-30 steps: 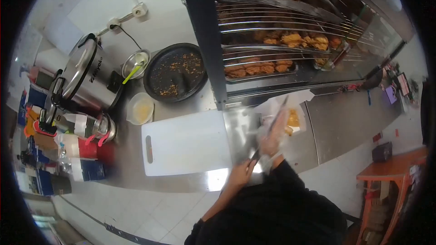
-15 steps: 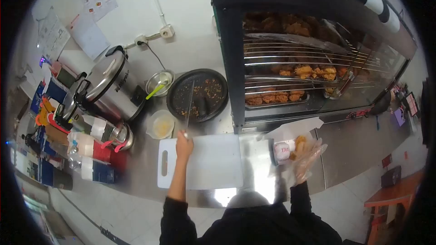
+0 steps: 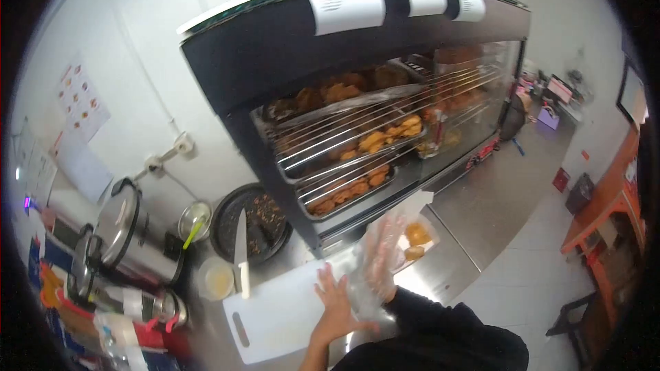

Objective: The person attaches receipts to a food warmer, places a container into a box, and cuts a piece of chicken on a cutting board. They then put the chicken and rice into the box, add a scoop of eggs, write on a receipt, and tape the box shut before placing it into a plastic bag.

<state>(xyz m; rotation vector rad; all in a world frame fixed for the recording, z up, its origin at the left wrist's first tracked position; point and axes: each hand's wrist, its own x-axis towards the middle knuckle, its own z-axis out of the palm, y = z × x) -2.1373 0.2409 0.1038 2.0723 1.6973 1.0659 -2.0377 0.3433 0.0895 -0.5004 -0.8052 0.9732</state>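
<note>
My bare left hand (image 3: 338, 308) is spread over the right part of the white cutting board (image 3: 275, 326), holding nothing. A knife (image 3: 242, 254) lies with its white handle on the board's upper left corner and its blade over the edge of the dark round pan (image 3: 223, 233). My right hand (image 3: 381, 254), in a clear plastic glove, is raised beside the open food box (image 3: 427, 251). Its fingers are extended and nothing shows in them. Golden fried pieces (image 3: 416, 235) are in the box. Loose clear plastic (image 3: 363, 295) hangs between my two hands.
A glass warming cabinet (image 3: 357, 34) with trays of fried food stands behind the box. At the left are a large metal cooker (image 3: 141, 247), a small bowl with a green-handled utensil (image 3: 194, 221) and a plastic tub (image 3: 216, 279). An orange table (image 3: 605, 199) is at the right.
My left hand has let go of the knife and moved right, its fingers now spread. My gloved right hand has risen away from the food in the box. The view has turned right.
</note>
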